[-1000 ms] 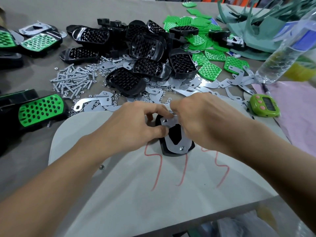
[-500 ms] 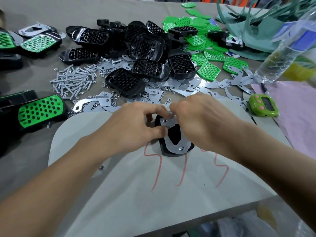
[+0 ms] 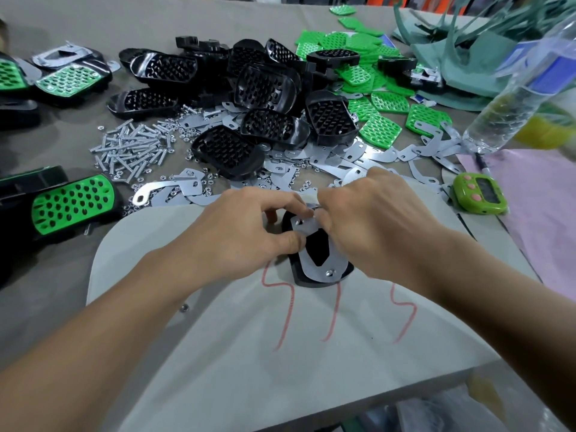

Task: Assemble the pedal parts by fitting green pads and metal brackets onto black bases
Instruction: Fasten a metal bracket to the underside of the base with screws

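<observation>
Left edge of the tabletop [image 3: 43,307]: finished pedal [image 3: 71,207], a perforated green insert set in a glossy black shell. Beyond it lay a scatter of silver screws [image 3: 131,151]. Far centre held a heap of black bases [image 3: 265,98], rounded and studded inside.

Near centre, on a pale rounded board [image 3: 249,369] with red squiggles, sat the worked base [image 3: 324,280]. A flat silvery metal bracket [image 3: 307,260] with an angular cut-out lay on it, and a screw head [image 3: 330,272] showed at its near end.

The left hand [image 3: 246,232] had curled fingers, thumb and forefinger clamping that base's left side. The right hand [image 3: 374,219] curled onto the bracket's far end, pinching it.

Behind lay loose brackets [image 3: 358,160], then honeycomb green pads [image 3: 380,132]. Right edge: green timer [image 3: 478,198], clear ribbed bottle [image 3: 511,95], pink sheet [image 3: 545,219].
</observation>
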`<state>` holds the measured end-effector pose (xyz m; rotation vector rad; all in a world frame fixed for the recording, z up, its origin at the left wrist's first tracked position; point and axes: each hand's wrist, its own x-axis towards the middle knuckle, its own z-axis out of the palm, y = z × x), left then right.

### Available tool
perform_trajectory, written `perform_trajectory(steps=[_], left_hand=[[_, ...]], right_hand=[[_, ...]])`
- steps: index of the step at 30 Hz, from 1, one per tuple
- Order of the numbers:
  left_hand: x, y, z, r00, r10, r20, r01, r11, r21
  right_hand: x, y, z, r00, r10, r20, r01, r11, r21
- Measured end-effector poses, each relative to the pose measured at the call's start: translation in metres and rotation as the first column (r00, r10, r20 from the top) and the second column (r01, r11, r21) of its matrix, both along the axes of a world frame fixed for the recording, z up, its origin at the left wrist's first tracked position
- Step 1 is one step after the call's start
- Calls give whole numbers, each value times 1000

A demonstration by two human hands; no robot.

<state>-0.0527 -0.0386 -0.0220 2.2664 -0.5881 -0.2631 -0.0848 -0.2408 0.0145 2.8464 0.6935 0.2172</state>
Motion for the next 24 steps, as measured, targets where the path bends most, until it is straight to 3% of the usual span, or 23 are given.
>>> perform_trajectory(steps=[3, 7, 11, 15, 20, 24], left_hand=[[0, 0, 0, 1000, 4, 7, -4, 1000, -11], [-1, -1, 1, 1000, 8, -13, -8, 1000, -4], [-1, 0, 1, 1000, 8, -22, -9, 1000, -18], [-1, -1, 2, 1000, 8, -27, -8, 1000, -5], [-2, -2, 3, 1000, 12, -25, -12, 1000, -1], [-2, -2, 3, 999, 28, -24, -28, 1000, -9]], right_hand=[[2, -2, -1, 998, 19, -51, -10, 985, 169], [2, 2, -2, 1000, -11, -25, 13, 999, 52], [1, -1, 2, 994, -2, -108, 25, 978, 209], [2, 0, 1, 995, -35, -91, 46, 991, 126], [34, -5, 4, 974, -178, -141, 222, 871, 438], [68, 0, -1, 947, -164, -276, 278, 849, 448]])
